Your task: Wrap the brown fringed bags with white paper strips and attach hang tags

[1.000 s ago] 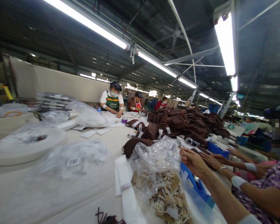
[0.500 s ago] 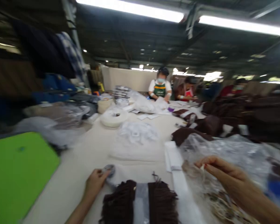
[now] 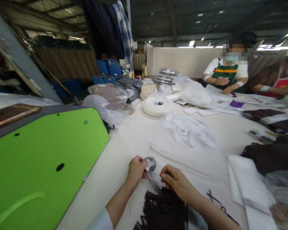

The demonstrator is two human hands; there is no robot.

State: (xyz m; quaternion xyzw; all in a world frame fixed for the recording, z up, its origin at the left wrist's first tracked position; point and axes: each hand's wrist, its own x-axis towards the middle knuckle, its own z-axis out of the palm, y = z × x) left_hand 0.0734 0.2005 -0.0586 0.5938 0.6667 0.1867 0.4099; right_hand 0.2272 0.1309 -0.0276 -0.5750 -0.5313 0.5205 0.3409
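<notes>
My left hand [image 3: 135,171] is closed on a roll of clear greyish tape [image 3: 150,162], gripping its left side. A translucent strip [image 3: 153,182] trails from the roll down to a dark brown fringed textile bundle [image 3: 163,207]. My right hand [image 3: 176,182] is just right of the roll, above the bundle, thumb and fingers pinched together. What the pinch holds, if anything, is too small to make out. My right forearm covers part of the bundle and the pale band around it.
Beyond my hands lies a clear bag of white material [image 3: 187,143] with a barcode label. A large white roll [image 3: 157,107] is behind it. A green panel [image 3: 50,166] stands at left, white folded strips [image 3: 249,182] at right. A co-worker [image 3: 227,75] works across the table.
My view has swung left. My right hand has come in from the plastic bag at the right to beside the tape roll; the small pale piece in its fingers no longer shows clearly.
</notes>
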